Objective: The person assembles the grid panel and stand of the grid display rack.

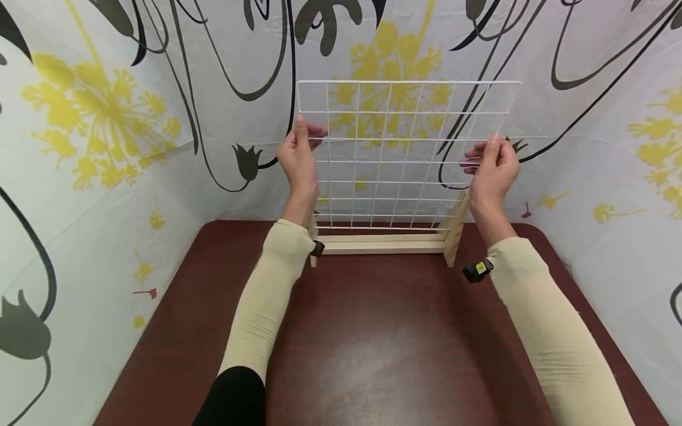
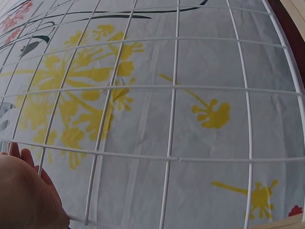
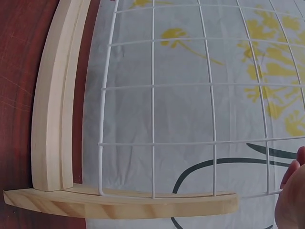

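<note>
A white wire grid panel (image 1: pixel 383 139) stands upright, tilted slightly back, over a pale wooden stand (image 1: pixel 380 244). My left hand (image 1: pixel 300 157) holds its left edge, thumb in front and fingers behind. At the opposite edge my right hand (image 1: pixel 492 171) pinches the wire the same way. In the right wrist view, the panel's side wire runs along a slanted wooden upright (image 3: pixel 143 208), and its lower edge lies close to the crossbar (image 3: pixel 50 119). Whether the panel sits in a groove cannot be made out. The left wrist view shows wire mesh (image 2: pixel 169 159) beside the left hand (image 2: pixel 31 198).
The stand is near the back edge of a dark reddish-brown table (image 1: pixel 373 331). White cloth (image 1: pixel 176 89) with yellow and grey plant prints hangs behind and on both sides. Each wrist bears a small black camera, with one (image 1: pixel 478 270) under the right forearm.
</note>
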{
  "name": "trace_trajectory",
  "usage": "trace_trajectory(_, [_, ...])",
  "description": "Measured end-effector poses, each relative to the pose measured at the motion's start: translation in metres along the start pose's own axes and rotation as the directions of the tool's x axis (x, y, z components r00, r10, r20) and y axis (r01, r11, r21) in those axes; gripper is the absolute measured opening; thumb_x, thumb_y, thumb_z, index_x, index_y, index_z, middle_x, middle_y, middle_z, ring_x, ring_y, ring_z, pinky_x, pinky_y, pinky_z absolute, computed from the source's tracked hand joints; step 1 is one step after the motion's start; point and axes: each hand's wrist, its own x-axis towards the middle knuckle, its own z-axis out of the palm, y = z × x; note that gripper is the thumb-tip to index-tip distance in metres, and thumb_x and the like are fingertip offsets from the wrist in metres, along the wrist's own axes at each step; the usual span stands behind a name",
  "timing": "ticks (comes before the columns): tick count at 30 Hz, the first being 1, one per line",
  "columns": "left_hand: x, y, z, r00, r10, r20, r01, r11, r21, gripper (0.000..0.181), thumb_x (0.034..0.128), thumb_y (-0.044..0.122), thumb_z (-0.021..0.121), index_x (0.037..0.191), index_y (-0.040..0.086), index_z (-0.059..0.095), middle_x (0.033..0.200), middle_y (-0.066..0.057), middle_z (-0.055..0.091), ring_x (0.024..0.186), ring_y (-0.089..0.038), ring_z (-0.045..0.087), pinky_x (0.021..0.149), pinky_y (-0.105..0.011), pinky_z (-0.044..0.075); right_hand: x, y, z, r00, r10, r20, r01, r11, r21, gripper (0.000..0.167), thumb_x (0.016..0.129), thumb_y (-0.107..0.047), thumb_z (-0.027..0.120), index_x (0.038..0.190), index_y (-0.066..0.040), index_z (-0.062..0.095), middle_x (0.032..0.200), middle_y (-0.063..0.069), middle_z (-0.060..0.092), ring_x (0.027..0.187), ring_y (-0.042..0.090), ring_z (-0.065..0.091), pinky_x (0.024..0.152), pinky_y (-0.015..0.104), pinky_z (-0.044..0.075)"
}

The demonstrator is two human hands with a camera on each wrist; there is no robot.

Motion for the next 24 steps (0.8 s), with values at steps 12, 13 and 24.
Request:
trace_trajectory(12, [-0.003,-0.008,-0.014,0.999,0.007,0.046,-0.008,0.999,0.038,0.042,0.1099,0.036,0.058,0.087,0.008,0.078,0.085,-0.002,0.08,0.084,-0.018,0.078,0.091,-0.037,0.064,-0.003,0.003,-0.004,1.0,0.002,0.004,-0.002,1.0,0.028,0.032,0.107,-0.021,0.064,0.089,0.003,0.073,0.073,0.008,0.069,0.059,0.016,0.068,0.055,0.026,0.061])
trace_trajectory(13, [-0.003,-0.008,-0.015,0.999,0.004,0.052,-0.006,0.999,0.042,0.042,0.1098,0.037,0.058,0.088,0.008,0.078,0.085,-0.003,0.08,0.084,-0.019,0.078,0.091,-0.037,0.064,-0.003,0.003,-0.005,1.0,0.001,0.008,-0.001,1.0,0.028,0.032,0.106,-0.021,0.064,0.09,0.005,0.074,0.073,0.008,0.069,0.06,0.016,0.068,0.056,0.026,0.062])
trace_trajectory(24, [-0.007,-0.013,-0.027,0.994,-0.017,0.112,0.009,0.998,0.068,0.042,0.1104,0.036,0.057,0.093,0.005,0.08,0.09,-0.004,0.082,0.087,-0.018,0.079,0.086,-0.036,0.066,-0.006,0.009,-0.02,0.999,-0.02,0.03,0.021,1.0,-0.02,0.032,0.102,-0.015,0.07,0.095,0.016,0.074,0.071,0.007,0.075,0.06,0.015,0.072,0.062,0.023,0.063])
